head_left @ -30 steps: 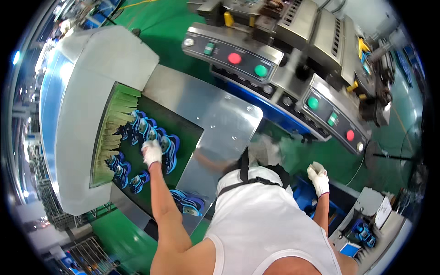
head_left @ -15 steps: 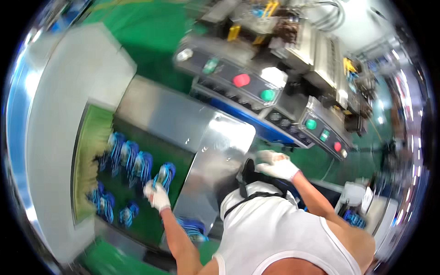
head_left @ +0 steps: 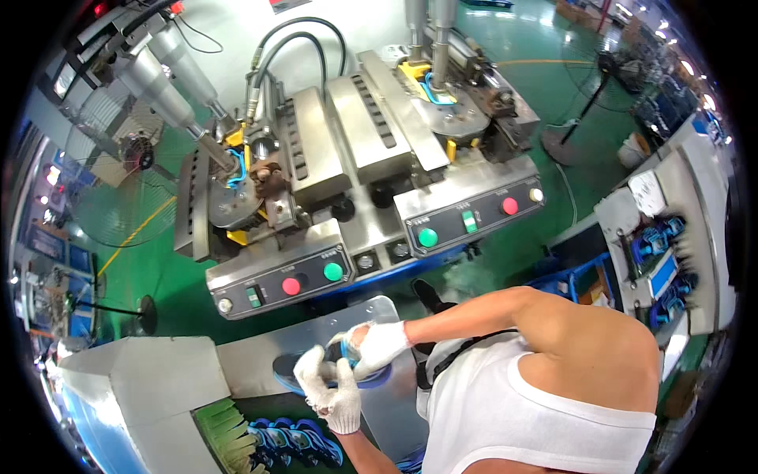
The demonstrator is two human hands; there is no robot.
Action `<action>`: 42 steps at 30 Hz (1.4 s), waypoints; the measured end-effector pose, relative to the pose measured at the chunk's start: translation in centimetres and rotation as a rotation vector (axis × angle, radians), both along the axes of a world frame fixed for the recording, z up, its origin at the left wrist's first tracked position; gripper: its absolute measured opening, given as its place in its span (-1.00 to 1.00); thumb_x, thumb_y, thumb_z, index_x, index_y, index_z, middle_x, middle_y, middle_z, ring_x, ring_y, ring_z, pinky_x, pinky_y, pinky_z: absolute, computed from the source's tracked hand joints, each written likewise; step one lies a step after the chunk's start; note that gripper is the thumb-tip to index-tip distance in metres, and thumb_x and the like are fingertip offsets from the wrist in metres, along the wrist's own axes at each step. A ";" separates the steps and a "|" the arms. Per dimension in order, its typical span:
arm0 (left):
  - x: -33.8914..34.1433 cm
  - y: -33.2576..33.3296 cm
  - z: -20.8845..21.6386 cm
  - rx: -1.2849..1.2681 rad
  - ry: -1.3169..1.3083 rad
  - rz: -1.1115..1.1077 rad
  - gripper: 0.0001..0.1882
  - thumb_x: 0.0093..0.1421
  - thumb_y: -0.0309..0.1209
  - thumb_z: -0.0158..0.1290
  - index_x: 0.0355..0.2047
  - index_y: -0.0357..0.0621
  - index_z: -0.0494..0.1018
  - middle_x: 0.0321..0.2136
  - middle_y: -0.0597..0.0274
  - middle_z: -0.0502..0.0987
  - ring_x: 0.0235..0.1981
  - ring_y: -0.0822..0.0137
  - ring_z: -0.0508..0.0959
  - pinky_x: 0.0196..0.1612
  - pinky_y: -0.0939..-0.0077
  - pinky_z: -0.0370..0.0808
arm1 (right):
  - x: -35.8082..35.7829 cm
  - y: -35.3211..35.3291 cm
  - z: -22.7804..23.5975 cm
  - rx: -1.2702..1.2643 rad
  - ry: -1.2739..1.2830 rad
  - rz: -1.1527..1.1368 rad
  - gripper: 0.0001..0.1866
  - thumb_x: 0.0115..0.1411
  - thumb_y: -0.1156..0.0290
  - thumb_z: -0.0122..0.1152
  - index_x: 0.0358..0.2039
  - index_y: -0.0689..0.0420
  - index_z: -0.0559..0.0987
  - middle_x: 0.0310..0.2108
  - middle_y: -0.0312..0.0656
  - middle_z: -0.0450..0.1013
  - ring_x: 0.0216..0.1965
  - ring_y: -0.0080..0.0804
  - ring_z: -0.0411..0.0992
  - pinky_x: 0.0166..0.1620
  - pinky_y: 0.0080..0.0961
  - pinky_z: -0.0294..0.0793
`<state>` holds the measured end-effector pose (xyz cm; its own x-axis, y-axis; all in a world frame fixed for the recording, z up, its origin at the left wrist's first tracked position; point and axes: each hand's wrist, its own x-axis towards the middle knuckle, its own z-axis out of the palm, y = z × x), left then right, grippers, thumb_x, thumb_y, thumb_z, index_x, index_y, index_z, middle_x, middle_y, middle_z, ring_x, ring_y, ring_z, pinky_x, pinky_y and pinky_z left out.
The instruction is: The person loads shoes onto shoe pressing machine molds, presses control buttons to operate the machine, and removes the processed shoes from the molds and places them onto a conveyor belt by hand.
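Over a metal ledge (head_left: 245, 355) my hands meet at a blue-and-black sandal (head_left: 289, 369), which lies there with its sole partly visible. My right hand (head_left: 380, 347), in a white knit glove, has its fingers curled around the sandal's blue strap part. In a matching glove, my left hand (head_left: 332, 393) is beside it, thumb and fingers apart, with nothing plainly in them. Whether the left fingertips touch the sandal is hard to tell. Both gloves cover the middle of the sandal. Below the ledge, several similar blue sandals (head_left: 296, 438) lie in a row on a green belt.
Ahead stands a two-station press machine (head_left: 339, 142) with metal posts, hoses and control panels (head_left: 474, 217) bearing red and green buttons. Green strip curtains (head_left: 225, 430) hang at the belt's opening. At right are a blue crate (head_left: 584, 280) and a rack with more sandals (head_left: 659, 237). A floor fan (head_left: 608, 63) stands far right.
The view has swung toward the machine. My left hand has moved from a sandal on the belt to the ledge. The right hand has come in from the right to a sandal there.
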<state>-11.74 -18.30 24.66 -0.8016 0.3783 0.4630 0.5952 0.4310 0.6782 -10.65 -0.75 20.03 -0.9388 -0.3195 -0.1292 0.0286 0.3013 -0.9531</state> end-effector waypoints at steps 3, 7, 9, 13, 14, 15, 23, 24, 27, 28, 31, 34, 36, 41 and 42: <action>-2.3 2.5 3.8 0.144 0.137 0.017 -0.46 0.23 -0.67 0.12 0.24 -0.27 0.35 0.10 0.01 0.40 -0.17 0.29 0.58 -0.05 0.40 0.58 | 2.3 6.3 5.1 -0.066 -0.410 -0.203 -0.31 -0.02 -0.05 0.58 -0.18 0.37 0.62 -0.36 -0.13 0.57 -0.29 -0.38 0.53 -0.21 -0.41 0.53; -6.1 4.2 4.6 0.313 0.024 0.254 -0.59 0.36 -0.60 0.01 0.21 -0.34 0.32 0.09 0.01 0.40 -0.18 0.31 0.58 -0.11 0.49 0.61 | 5.1 12.4 7.3 -0.615 -0.622 -0.410 -0.48 0.12 0.23 0.55 0.02 0.20 0.62 -0.42 -0.44 0.44 -0.51 -0.73 0.26 -0.49 -0.65 0.18; -7.5 4.6 2.7 0.376 -0.159 0.283 -0.62 0.37 -0.63 -0.01 0.18 -0.33 0.34 0.01 0.07 0.47 -0.20 0.37 0.56 -0.12 0.52 0.60 | 6.7 14.6 4.2 -0.848 -0.511 -0.445 -0.45 0.15 0.34 0.48 0.13 0.24 0.57 -0.27 -0.29 0.58 -0.35 -0.59 0.50 -0.33 -0.59 0.47; -7.6 6.8 -0.1 0.284 -0.335 0.300 -0.60 0.32 -0.63 0.10 0.15 -0.30 0.37 -0.04 0.13 0.47 -0.23 0.42 0.55 -0.15 0.53 0.57 | 8.0 18.5 2.1 -1.506 -0.609 -0.302 -0.33 0.12 0.51 0.35 0.28 0.30 0.45 0.12 0.04 0.56 0.08 -0.16 0.59 0.20 -0.20 0.56; -7.5 7.0 -1.1 0.307 -0.350 0.270 -0.59 0.30 -0.64 0.12 0.15 -0.29 0.39 -0.01 0.12 0.46 -0.21 0.41 0.57 -0.15 0.52 0.57 | 7.9 19.0 1.8 -1.512 -0.447 -0.244 -0.22 0.10 0.45 0.41 0.35 0.26 0.39 0.22 0.04 0.50 0.19 -0.12 0.52 0.31 -0.17 0.46; -7.7 7.2 -1.9 0.266 -0.356 0.237 -0.58 0.29 -0.63 0.14 0.15 -0.29 0.39 0.00 0.10 0.45 -0.19 0.39 0.58 -0.14 0.52 0.57 | 7.4 19.0 3.0 -1.543 -0.392 -0.211 -0.17 0.08 0.45 0.42 0.39 0.23 0.34 0.26 0.02 0.45 0.24 -0.12 0.48 0.34 -0.16 0.42; -8.8 8.3 0.2 0.039 -0.161 0.115 -0.64 0.32 -0.57 0.16 0.12 -0.23 0.46 0.01 0.08 0.51 -0.13 0.35 0.63 -0.09 0.47 0.61 | 6.0 18.8 -1.7 -1.550 -0.285 -0.231 -0.10 0.08 0.54 0.31 0.44 0.35 0.19 0.31 0.20 0.37 0.27 -0.02 0.46 0.33 -0.05 0.44; -9.1 8.2 0.0 0.045 -0.146 0.102 -0.65 0.33 -0.58 0.15 0.11 -0.23 0.46 -0.01 0.09 0.52 -0.15 0.36 0.64 -0.09 0.48 0.61 | 6.0 18.5 -1.5 -1.589 -0.326 -0.248 -0.13 0.10 0.54 0.27 0.44 0.39 0.19 0.30 0.23 0.37 0.26 -0.01 0.47 0.32 -0.05 0.45; -9.5 6.9 0.2 0.118 -0.225 0.137 -0.67 0.35 -0.62 0.10 0.12 -0.24 0.45 -0.05 0.14 0.52 -0.17 0.38 0.63 -0.08 0.48 0.61 | 5.6 17.6 -0.4 -1.584 -0.355 -0.253 -0.18 0.16 0.52 0.22 0.43 0.37 0.20 0.29 0.18 0.40 0.27 -0.03 0.46 0.33 -0.09 0.44; -9.6 6.1 -0.6 0.155 -0.286 0.148 -0.66 0.35 -0.63 0.09 0.12 -0.24 0.44 -0.02 0.15 0.51 -0.16 0.38 0.63 -0.07 0.48 0.60 | 4.9 17.1 0.7 -1.580 -0.360 -0.271 -0.19 0.17 0.50 0.21 0.43 0.36 0.21 0.29 0.16 0.41 0.27 -0.04 0.46 0.34 -0.10 0.43; -10.2 5.5 -0.1 0.099 -0.251 0.159 -0.63 0.34 -0.66 0.08 0.15 -0.24 0.44 0.04 0.14 0.48 -0.09 0.35 0.62 0.01 0.44 0.60 | 4.4 17.2 0.6 -1.588 -0.411 -0.298 -0.07 0.06 0.40 0.44 0.43 0.27 0.25 0.31 0.15 0.38 0.29 0.05 0.43 0.37 -0.03 0.38; -12.1 5.6 0.6 -0.007 -0.137 0.128 -0.54 0.25 -0.63 0.18 0.17 -0.25 0.45 0.09 0.01 0.50 -0.06 0.21 0.63 -0.03 0.40 0.63 | 5.0 18.0 -2.1 -1.594 -0.457 -0.347 -0.06 0.06 0.41 0.43 0.44 0.27 0.23 0.32 0.16 0.37 0.30 0.07 0.41 0.38 -0.01 0.36; -13.9 6.5 2.0 -0.098 0.006 0.079 -0.53 0.25 -0.62 0.18 0.18 -0.25 0.46 0.10 -0.02 0.52 -0.06 0.20 0.63 -0.04 0.39 0.63 | 4.7 17.8 -0.6 -1.565 -0.416 -0.351 -0.04 0.05 0.40 0.43 0.45 0.27 0.22 0.33 0.17 0.35 0.31 0.10 0.39 0.39 0.01 0.33; -22.2 10.0 2.7 -0.206 0.264 -0.066 -0.58 0.33 -0.60 0.05 0.19 -0.24 0.49 0.11 -0.09 0.56 0.14 -0.03 0.57 0.22 0.22 0.49 | 4.0 16.7 4.3 -1.481 -0.343 -0.513 -0.29 0.11 0.58 0.21 0.33 0.32 0.36 0.02 0.07 0.56 -0.08 -0.22 0.60 0.03 -0.28 0.61; -24.4 11.1 2.2 -0.214 0.287 -0.121 -0.58 0.33 -0.60 0.04 0.20 -0.24 0.48 0.12 -0.09 0.55 0.16 -0.03 0.56 0.23 0.22 0.49 | 3.9 17.0 4.4 -1.463 -0.328 -0.559 -0.35 0.13 0.63 0.15 0.29 0.33 0.40 -0.05 0.05 0.62 -0.18 -0.30 0.65 -0.06 -0.36 0.68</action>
